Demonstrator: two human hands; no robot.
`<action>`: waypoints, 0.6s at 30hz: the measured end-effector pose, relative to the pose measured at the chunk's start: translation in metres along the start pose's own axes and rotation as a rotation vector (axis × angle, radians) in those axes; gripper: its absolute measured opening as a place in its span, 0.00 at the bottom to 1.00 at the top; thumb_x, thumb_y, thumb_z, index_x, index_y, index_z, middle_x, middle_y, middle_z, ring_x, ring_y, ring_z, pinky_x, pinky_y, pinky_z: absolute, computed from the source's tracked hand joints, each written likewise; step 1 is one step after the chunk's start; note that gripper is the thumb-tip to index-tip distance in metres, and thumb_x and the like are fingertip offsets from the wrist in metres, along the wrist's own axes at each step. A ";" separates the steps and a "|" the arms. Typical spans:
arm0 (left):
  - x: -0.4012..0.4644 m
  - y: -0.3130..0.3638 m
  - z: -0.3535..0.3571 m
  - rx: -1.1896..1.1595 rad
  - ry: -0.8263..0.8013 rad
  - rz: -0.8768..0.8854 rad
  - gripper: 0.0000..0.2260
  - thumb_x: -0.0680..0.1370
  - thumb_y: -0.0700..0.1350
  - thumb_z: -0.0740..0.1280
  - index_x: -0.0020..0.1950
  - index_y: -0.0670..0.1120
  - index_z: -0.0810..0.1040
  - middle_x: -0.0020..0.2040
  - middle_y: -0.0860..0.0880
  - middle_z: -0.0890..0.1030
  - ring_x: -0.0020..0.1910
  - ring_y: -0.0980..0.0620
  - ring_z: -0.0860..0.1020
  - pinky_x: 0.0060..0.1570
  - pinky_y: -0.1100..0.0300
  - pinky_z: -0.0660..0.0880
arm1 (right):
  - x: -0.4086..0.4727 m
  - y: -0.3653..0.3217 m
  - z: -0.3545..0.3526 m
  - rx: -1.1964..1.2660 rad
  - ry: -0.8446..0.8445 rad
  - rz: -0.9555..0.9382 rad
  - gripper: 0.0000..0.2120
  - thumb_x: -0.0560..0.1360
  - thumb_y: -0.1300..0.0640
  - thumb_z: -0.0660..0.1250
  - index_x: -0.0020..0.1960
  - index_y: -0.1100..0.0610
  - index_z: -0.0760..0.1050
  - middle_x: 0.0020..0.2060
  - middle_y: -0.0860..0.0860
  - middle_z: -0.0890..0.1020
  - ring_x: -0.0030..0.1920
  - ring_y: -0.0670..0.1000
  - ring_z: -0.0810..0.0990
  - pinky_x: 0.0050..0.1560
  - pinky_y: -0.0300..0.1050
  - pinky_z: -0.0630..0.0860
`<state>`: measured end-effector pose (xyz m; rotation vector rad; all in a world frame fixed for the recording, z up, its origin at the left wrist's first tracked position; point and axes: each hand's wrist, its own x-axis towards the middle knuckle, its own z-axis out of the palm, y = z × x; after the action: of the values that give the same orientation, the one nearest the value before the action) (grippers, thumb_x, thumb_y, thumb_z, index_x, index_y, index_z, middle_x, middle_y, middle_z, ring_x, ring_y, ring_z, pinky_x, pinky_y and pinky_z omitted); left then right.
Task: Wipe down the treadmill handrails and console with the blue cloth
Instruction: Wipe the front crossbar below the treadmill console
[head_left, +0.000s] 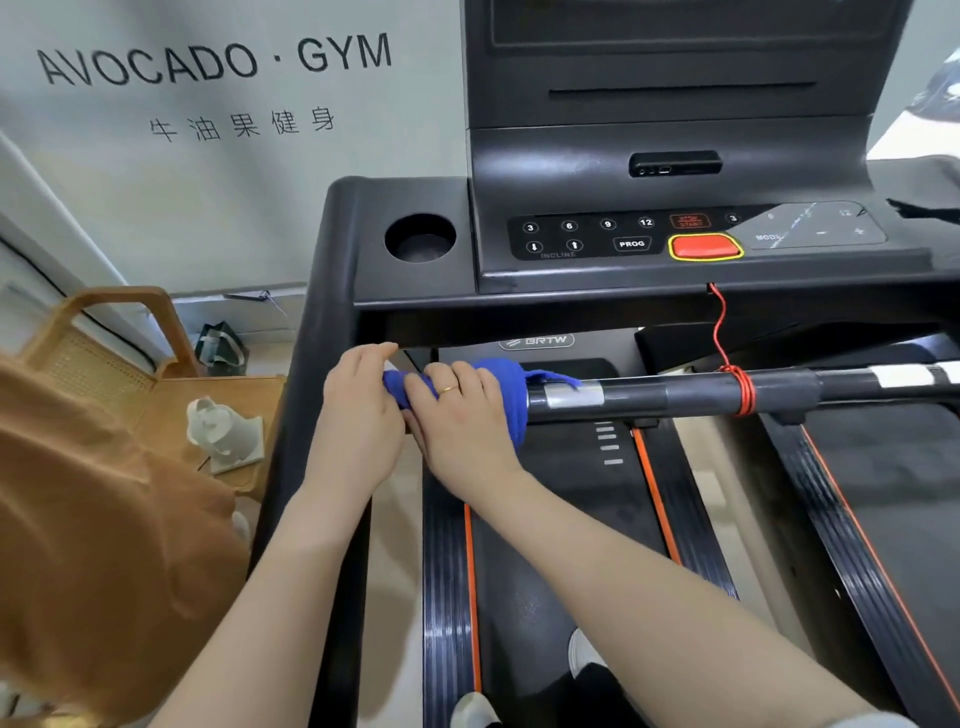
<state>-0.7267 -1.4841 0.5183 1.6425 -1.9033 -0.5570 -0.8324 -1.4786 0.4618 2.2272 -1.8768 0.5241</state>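
The blue cloth (506, 382) is wrapped round the left end of the treadmill's horizontal handrail bar (675, 397). My right hand (460, 415) grips the cloth over the bar, a gold ring on one finger. My left hand (358, 400) holds the cloth's left end beside it, fingers curled over the bar's end. Above them the dark console (623, 182) carries numbered buttons and a red stop button (705, 247). The left side handrail (317, 322) runs down along the frame.
A red safety cord (727, 358) hangs from the console and is wound round the bar. A cup holder (420, 237) sits at the console's left. A wooden chair (135, 364) with a white object stands left. The belt (561, 519) lies below.
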 end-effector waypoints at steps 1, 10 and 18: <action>0.001 0.004 0.001 -0.001 -0.032 -0.027 0.22 0.76 0.31 0.56 0.69 0.40 0.67 0.67 0.43 0.70 0.67 0.46 0.67 0.59 0.65 0.60 | -0.002 0.006 -0.001 0.018 0.005 -0.060 0.17 0.74 0.50 0.53 0.48 0.58 0.78 0.46 0.54 0.80 0.44 0.56 0.77 0.48 0.48 0.67; 0.006 -0.007 0.006 0.258 -0.426 0.046 0.20 0.75 0.34 0.58 0.67 0.42 0.69 0.63 0.43 0.73 0.61 0.43 0.69 0.61 0.53 0.66 | -0.052 0.048 -0.043 0.593 -0.094 0.106 0.14 0.76 0.56 0.53 0.52 0.64 0.73 0.44 0.54 0.76 0.43 0.52 0.71 0.43 0.38 0.60; 0.002 -0.005 0.026 0.529 -0.352 0.138 0.22 0.80 0.53 0.57 0.74 0.50 0.61 0.66 0.43 0.70 0.66 0.43 0.65 0.66 0.51 0.58 | -0.080 0.030 -0.007 1.548 0.031 1.451 0.12 0.81 0.51 0.53 0.47 0.55 0.71 0.43 0.53 0.77 0.43 0.55 0.76 0.48 0.51 0.74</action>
<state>-0.7403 -1.4885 0.4956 1.7905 -2.5698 -0.3117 -0.8736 -1.4088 0.4351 0.2246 -3.2250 2.7730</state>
